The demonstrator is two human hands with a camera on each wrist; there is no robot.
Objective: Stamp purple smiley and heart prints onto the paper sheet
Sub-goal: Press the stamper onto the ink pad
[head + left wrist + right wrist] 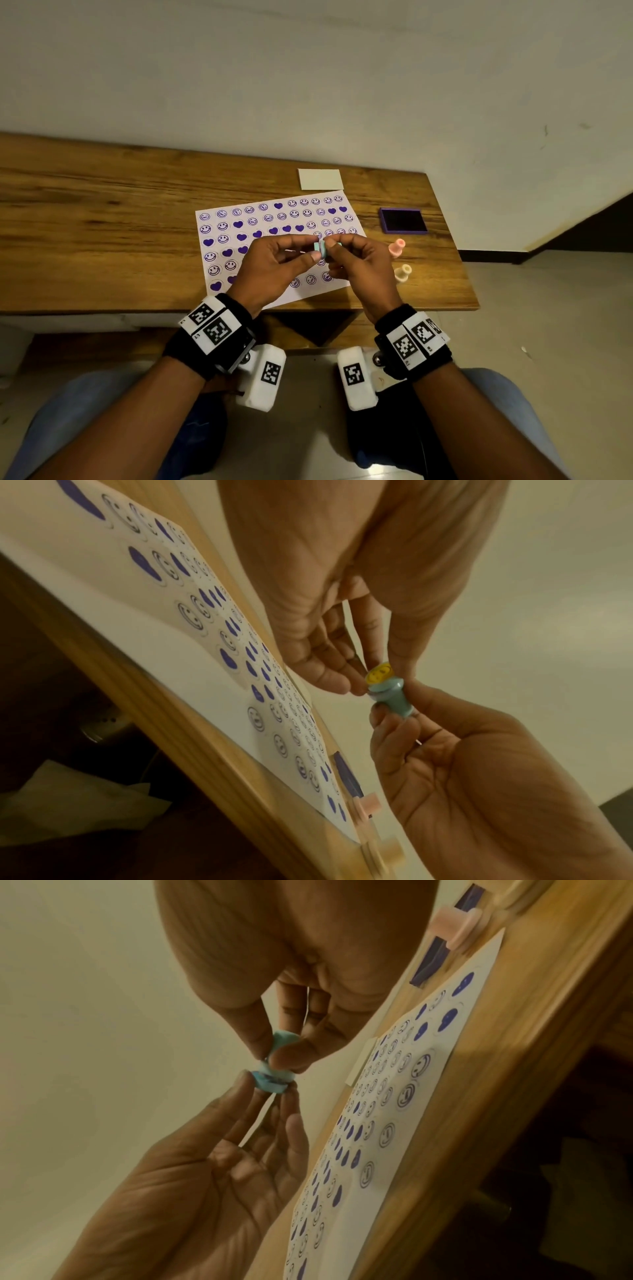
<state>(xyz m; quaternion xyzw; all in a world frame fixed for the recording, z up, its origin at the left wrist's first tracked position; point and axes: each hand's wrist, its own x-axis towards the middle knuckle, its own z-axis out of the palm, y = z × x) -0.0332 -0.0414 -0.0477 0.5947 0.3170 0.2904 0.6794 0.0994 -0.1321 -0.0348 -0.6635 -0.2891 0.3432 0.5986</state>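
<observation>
Both hands met above the paper sheet [239, 233] on the counter [102, 219]. The right hand [359, 263] pinched the teal stamp [390, 699] by its handle, and the left hand [270, 267] pinched its cap [270, 1085]. The purple ink pad [403, 221] lay at 2 o'clock from the hands, with 2 more stamps [397, 247] just right of the sheet.

Paper sheet [274, 219] partly behind hands.

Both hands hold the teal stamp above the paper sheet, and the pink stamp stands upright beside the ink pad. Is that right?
Not quite: the pink stamp lies on its side near the ink pad, as the head view shows. Both the left hand and right hand do hold the teal stamp above the paper sheet.
</observation>
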